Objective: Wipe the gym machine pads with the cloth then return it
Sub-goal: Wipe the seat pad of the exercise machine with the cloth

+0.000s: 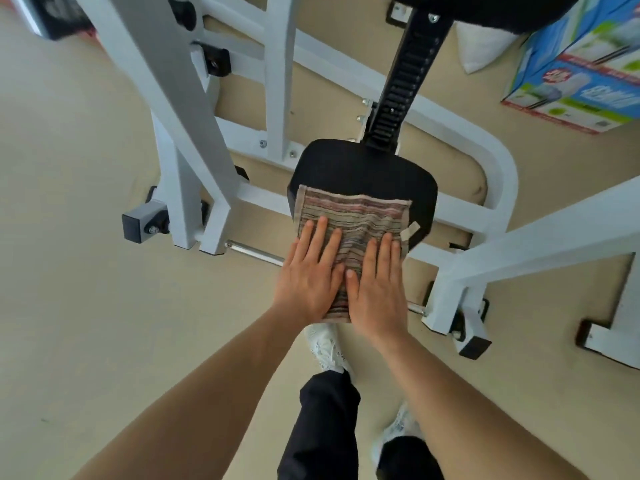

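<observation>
Head view: both hands flat on striped cloth (349, 216), which covers near half of black seat pad (363, 168). L hand (308, 271) & R hand (375, 282) side by side, fingers straight, slightly spread, pressing. Uncovered pad lies straight ahead of fingertips, so next push prob. goes forward; neither hand nearer.

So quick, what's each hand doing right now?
Left hand: open, fingers straight, pressing flat on the cloth.
Right hand: open too, pressing flat on the cloth over the seat pad.
</observation>
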